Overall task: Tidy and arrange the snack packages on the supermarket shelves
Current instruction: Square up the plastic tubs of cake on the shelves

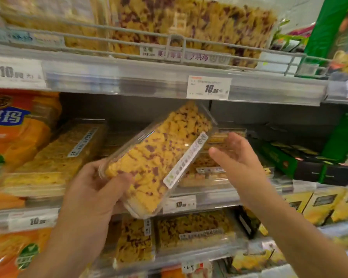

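Held snack box: a clear plastic box [159,157] of yellow puffed cake flecked with purple was held tilted in front of the middle shelf [209,199], its far end raised toward the shelf above, a white label strip along its right edge
Left hand: the left hand [92,189] grasped the box's near lower end, thumb across the top face, fingers curled underneath
Right hand: the right hand [237,155] hung released just right of the box, fingers relaxed and spread, holding nothing; whether it touched the box could not be told
Middle shelf: a clear box of plain yellow cake [54,159] lay left of the held box, more purple-flecked boxes [205,169] lay behind the right hand, orange bags [14,137] stood at far left
Upper shelf: a large purple-flecked box [189,29] sat behind a wire rail [177,49], with a price tag [209,87] on the shelf edge below
Lower shelf: two purple-flecked boxes [195,229] lay beneath the held box
Right side: green and black cartons [301,163] lay on the middle shelf, well apart from the hands
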`<state>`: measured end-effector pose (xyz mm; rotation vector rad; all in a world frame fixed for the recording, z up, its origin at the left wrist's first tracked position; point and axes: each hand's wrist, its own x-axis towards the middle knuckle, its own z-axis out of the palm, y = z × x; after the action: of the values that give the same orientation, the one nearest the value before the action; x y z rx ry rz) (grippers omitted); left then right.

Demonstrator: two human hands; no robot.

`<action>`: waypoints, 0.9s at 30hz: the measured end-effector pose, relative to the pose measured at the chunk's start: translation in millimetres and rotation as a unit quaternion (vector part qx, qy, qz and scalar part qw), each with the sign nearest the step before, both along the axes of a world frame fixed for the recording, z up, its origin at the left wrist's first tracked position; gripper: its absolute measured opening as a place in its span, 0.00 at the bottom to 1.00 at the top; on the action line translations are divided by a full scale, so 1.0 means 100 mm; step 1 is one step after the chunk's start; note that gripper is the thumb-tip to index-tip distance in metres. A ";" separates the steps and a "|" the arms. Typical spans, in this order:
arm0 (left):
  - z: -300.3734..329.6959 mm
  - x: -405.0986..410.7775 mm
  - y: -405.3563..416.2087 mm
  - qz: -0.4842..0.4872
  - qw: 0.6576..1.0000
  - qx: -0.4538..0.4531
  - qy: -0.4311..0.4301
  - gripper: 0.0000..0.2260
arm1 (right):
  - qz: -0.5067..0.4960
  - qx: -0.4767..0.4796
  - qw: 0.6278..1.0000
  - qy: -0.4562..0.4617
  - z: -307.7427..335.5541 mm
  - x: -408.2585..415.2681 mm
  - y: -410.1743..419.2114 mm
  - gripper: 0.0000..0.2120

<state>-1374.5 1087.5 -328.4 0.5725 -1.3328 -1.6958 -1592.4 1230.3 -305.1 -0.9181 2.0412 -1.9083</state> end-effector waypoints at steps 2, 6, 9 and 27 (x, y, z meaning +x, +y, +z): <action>0.10 -0.14 0.01 -0.015 0.998 -0.051 -0.023 0.13 | -0.003 0.021 1.000 0.008 0.18 -0.47 0.12 0.46; 0.29 -0.54 0.05 -0.067 0.984 -0.158 -0.046 0.17 | 0.080 0.016 0.994 -0.073 0.29 -1.26 0.36 0.43; 0.37 -0.86 0.03 -0.082 0.974 -0.205 -0.054 0.20 | 0.135 0.020 0.988 -0.077 0.25 -1.60 0.52 0.20; 0.16 -1.32 -0.11 -0.022 0.961 -0.233 -0.145 0.27 | 0.116 0.049 0.991 -0.053 0.19 -1.97 0.69 0.23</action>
<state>-1506.2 1076.7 -312.0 0.5248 -1.8957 -1.2946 -1789.6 1299.4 -286.3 -0.9610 1.8583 -1.6844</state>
